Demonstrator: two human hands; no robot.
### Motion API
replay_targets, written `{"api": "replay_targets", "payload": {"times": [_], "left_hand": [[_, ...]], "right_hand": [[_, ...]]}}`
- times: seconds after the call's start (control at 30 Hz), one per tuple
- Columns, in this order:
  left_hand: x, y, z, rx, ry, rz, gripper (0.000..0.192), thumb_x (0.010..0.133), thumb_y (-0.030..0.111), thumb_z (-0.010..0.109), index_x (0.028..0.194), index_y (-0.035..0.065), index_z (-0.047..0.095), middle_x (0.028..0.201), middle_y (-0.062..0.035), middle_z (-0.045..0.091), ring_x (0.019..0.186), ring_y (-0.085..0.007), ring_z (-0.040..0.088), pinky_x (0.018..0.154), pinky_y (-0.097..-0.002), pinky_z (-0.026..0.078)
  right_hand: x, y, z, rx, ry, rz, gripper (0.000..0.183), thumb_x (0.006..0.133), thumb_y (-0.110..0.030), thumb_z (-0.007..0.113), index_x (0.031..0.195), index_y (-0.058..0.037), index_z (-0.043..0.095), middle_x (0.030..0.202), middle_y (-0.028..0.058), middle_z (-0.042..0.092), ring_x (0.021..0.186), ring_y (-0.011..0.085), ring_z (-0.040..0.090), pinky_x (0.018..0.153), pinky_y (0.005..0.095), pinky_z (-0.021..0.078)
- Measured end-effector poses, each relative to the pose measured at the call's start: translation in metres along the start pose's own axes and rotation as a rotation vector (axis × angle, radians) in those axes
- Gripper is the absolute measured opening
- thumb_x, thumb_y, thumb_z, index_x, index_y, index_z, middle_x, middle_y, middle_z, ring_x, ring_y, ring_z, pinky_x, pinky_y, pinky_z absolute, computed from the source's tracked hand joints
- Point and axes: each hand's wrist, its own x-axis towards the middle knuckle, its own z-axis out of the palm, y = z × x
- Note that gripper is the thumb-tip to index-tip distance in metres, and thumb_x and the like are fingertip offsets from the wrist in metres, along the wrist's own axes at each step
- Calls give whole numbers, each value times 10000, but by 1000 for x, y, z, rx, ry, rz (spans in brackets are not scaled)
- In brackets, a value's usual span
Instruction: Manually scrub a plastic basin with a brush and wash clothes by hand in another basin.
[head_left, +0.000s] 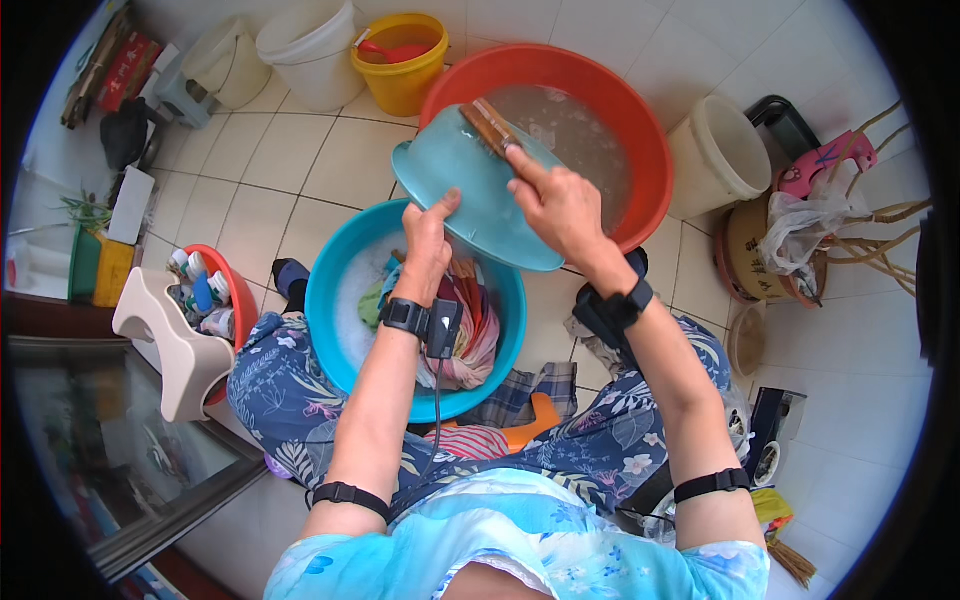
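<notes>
My left hand (429, 236) grips the near rim of a light-blue plastic basin (480, 187), which is tilted with its underside up. In my right hand (559, 199) is a wooden-backed scrubbing brush (489, 127), its bristles against the basin's surface. Behind and partly under the basin stands a large red tub (651, 150) with cloudy water (577, 127). Below my left hand, a turquoise tub (324, 300) holds suds and a heap of wet cloths (476, 330).
Along the wall stand a yellow bucket (401, 67), a white bucket (311, 60) and a cream bucket (720, 150). To the left, a plastic stool (169, 337) leans by a red basin (229, 277) of bottles. A potted plant (765, 247) is at right.
</notes>
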Motion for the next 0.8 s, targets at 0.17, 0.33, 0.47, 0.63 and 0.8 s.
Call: {"api": "replay_targets", "payload": {"times": [0.17,0.33,0.47,0.63,0.8], "left_hand": [[24,29,2,280,-174,111,332,792,30,712,1096,-22,590,1022,-110,662,875,-192,638,807,-319,521],[33,12,33,501,-295,259,271,826,20,666,1087,-17,602,1000,-88,668,842,-148,636,784,-292,521],[26,-8,34,584,-226,202,224,827,4,655,1048,-6,623,992,-76,669,861,-138,626,763,-286,518],[12,-38,27,576,-150,120,219,841,2,654,1056,-4,617,998,-79,665,892,-147,627,736,-292,530],[-19,-63,-3,249,-11,-74,237,860,82,683,1070,17,595,962,-76,650,775,-171,640,581,-295,530]], "right_hand": [[2,-3,-21,122,22,148,394,871,-278,589,1254,-185,600,768,179,654,773,347,644,688,437,496],[-32,42,-11,293,132,357,432,875,-332,578,1282,-188,586,944,183,685,903,358,652,816,422,498],[-57,45,0,403,196,340,421,888,-295,569,1287,-160,576,912,190,679,868,368,649,758,433,504],[-57,27,16,203,166,277,473,874,-281,588,1340,-237,518,683,178,599,682,367,625,639,454,502],[-32,31,42,152,173,251,429,874,-290,587,1295,-215,546,699,181,614,676,381,625,616,472,500]]}}
